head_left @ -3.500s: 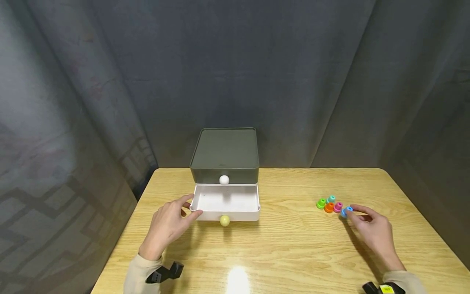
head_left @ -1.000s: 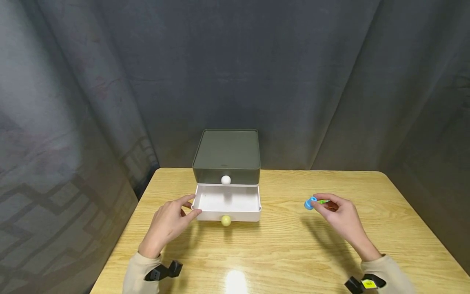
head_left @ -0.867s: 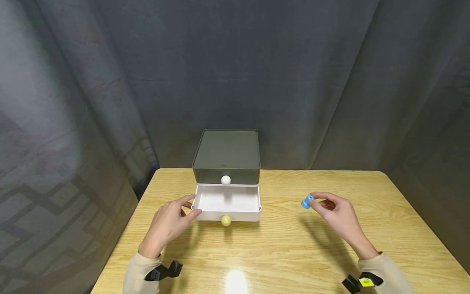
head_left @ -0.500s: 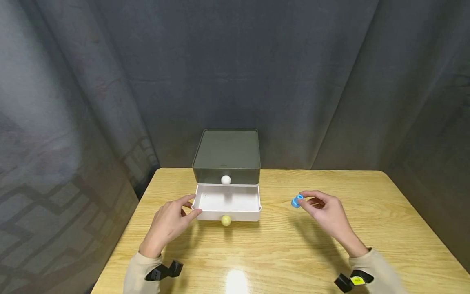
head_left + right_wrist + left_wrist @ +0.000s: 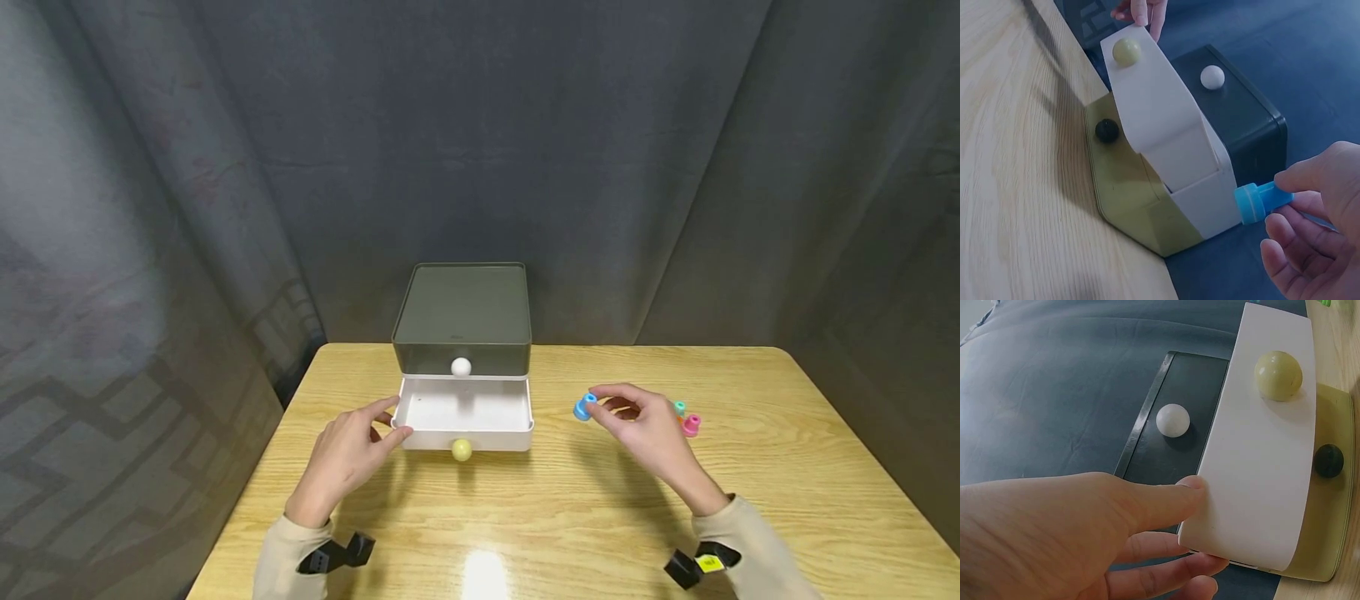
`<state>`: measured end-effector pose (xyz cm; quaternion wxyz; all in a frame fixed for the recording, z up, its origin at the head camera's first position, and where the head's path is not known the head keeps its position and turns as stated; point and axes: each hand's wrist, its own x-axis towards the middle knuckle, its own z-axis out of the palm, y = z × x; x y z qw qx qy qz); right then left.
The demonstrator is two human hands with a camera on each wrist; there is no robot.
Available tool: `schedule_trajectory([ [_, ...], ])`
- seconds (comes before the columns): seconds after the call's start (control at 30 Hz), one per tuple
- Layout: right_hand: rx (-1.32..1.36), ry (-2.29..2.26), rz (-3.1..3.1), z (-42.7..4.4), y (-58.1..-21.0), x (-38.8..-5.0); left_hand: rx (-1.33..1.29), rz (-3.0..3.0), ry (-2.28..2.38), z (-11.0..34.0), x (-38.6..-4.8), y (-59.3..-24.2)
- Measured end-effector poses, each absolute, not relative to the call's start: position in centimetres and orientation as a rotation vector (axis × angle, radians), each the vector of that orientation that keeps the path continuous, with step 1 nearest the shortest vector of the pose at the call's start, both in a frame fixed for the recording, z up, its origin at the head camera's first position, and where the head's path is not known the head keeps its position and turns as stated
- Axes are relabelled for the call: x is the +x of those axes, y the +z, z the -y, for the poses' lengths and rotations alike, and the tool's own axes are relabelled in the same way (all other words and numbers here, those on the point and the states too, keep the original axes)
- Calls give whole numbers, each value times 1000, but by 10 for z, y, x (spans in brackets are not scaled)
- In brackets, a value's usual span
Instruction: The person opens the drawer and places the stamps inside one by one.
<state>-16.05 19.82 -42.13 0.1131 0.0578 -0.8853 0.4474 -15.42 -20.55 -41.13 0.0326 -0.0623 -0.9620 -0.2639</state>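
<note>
A three-tier drawer box has its white middle drawer pulled out, and bare floor shows inside it. My left hand grips that drawer's left front corner, thumb on the front face and fingers on the side, as the left wrist view shows. Between thumb and fingertips my right hand pinches a small blue toy stamp with a wide round base and narrower stem. It is above the table, to the right of the drawer. In the right wrist view the blue stamp points base-first toward the box.
Behind the right hand stand a pink stamp and a teal stamp, with a sliver of orange between them. The yellow-green bottom drawer with a black knob is pushed in. A grey curtain hangs behind the wooden table.
My right hand has picked the blue stamp up from the row and carried it left toward the drawer. The left hand and drawer have stayed in place.
</note>
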Motion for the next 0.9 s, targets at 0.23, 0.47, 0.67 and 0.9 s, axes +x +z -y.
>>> schedule_trajectory([
  [0.23, 214, 1332, 2582, -184, -417, -164, -182, 2965, -809, 206, -154, -412],
  [0.47, 267, 1364, 2583, -168, -413, -166, -189, 2967, -807, 206, -155, -411],
  [0.67, 327, 1411, 2568, -155, -410, -168, -179, 2967, -809, 206, -153, -412],
  [0.9, 404, 1449, 2552, -137, -403, -172, -183, 2965, -807, 207, -153, -411],
])
